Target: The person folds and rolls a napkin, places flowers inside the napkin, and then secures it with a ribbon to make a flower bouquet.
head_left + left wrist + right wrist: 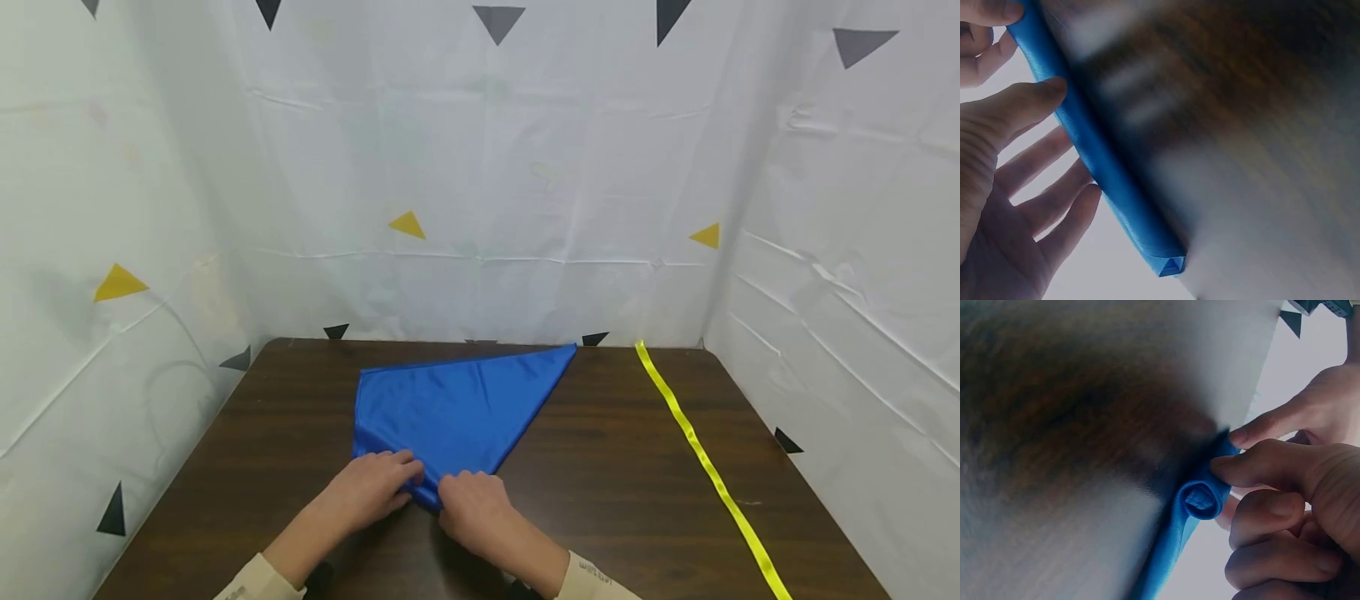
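Observation:
A shiny blue cloth (pixel 459 408) lies on the dark table, one corner stretching toward the back edge. Its near edge is wound into a narrow roll (pixel 1107 165). My left hand (pixel 375 487) pinches that roll, with the thumb on the near side and the fingers spread behind it in the left wrist view. Close beside it, my right hand (pixel 480 510) grips the roll near its right end between thumb and index finger, the other fingers curled. In the right wrist view the coiled end (pixel 1200 500) of the roll faces the camera.
A long yellow ribbon (pixel 701 454) runs from the back edge down the right side of the wood-grain table (pixel 600 500). White sheeting (pixel 480 167) with black, grey and yellow triangles closes in the back and both sides.

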`<action>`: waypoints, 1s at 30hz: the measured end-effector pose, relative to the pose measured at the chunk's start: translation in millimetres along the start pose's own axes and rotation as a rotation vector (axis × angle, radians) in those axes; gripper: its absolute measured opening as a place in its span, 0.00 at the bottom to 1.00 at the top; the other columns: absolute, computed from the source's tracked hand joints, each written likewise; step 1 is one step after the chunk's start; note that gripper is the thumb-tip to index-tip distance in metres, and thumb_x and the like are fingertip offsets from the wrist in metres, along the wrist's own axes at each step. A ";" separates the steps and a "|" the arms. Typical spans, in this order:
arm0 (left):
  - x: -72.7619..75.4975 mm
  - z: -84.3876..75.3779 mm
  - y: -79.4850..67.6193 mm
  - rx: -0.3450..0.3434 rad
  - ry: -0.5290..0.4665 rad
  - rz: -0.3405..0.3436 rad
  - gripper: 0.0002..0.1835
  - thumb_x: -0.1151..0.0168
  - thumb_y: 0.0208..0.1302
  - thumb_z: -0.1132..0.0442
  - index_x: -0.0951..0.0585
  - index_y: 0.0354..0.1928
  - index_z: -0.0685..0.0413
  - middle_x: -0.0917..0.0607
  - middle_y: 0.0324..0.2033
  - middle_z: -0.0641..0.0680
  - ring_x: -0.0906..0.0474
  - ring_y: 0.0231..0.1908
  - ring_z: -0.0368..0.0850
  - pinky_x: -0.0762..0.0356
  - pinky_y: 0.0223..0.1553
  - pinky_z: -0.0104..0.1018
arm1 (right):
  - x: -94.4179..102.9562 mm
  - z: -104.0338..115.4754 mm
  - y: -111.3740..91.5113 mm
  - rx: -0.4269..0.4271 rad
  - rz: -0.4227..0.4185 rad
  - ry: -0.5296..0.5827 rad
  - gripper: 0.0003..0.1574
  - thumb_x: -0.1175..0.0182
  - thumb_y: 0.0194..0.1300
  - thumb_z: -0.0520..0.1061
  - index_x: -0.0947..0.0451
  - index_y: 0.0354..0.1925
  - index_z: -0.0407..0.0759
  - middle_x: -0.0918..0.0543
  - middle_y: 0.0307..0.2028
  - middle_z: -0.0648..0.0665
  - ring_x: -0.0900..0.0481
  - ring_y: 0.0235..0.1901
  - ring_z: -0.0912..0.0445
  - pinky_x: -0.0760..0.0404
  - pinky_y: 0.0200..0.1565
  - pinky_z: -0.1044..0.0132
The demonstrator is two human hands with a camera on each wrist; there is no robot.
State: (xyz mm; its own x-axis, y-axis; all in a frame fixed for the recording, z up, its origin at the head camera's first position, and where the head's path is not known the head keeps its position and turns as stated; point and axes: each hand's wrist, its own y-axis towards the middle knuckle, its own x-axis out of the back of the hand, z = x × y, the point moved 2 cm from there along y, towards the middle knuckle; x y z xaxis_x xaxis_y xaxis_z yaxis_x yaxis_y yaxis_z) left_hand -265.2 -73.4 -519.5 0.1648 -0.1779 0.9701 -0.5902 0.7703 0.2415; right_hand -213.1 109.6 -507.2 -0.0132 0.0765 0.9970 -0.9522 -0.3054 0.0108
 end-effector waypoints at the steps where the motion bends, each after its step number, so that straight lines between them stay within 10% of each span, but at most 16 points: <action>1: -0.9 -0.7 -0.4 0.007 -0.002 0.004 0.13 0.20 0.64 0.57 0.18 0.42 0.41 0.17 0.38 0.43 0.19 0.34 0.43 0.20 0.33 0.40 | 0.1 -0.1 -0.8 -0.002 0.005 0.004 0.13 0.29 0.63 0.44 0.23 0.26 0.46 0.19 0.24 0.46 0.22 0.23 0.51 0.21 0.27 0.51; 21: -9.5 -2.6 4.4 0.099 0.085 -0.050 0.04 0.26 0.70 0.56 0.10 0.42 0.35 0.18 0.42 0.44 0.20 0.44 0.44 0.20 0.38 0.44 | 1.4 -11.4 -1.2 0.025 -0.023 0.072 0.19 0.24 0.65 0.52 0.25 0.41 0.48 0.17 0.28 0.44 0.16 0.27 0.48 0.21 0.26 0.52; 30: -2.3 -11.4 5.8 0.025 0.132 -0.119 0.07 0.22 0.65 0.56 0.12 0.42 0.40 0.17 0.42 0.46 0.19 0.45 0.45 0.19 0.42 0.45 | -3.6 -7.8 5.5 0.000 -0.016 0.061 0.16 0.25 0.64 0.50 0.23 0.36 0.46 0.18 0.26 0.45 0.19 0.25 0.50 0.21 0.27 0.52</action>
State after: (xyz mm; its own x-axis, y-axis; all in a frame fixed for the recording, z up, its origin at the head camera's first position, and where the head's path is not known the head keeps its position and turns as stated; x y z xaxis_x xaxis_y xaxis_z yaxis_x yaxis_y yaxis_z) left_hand -260.0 -61.5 -520.6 0.3356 -0.1838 0.9239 -0.5792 0.7332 0.3562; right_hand -220.7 115.0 -511.3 -0.0166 0.1392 0.9901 -0.9524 -0.3037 0.0267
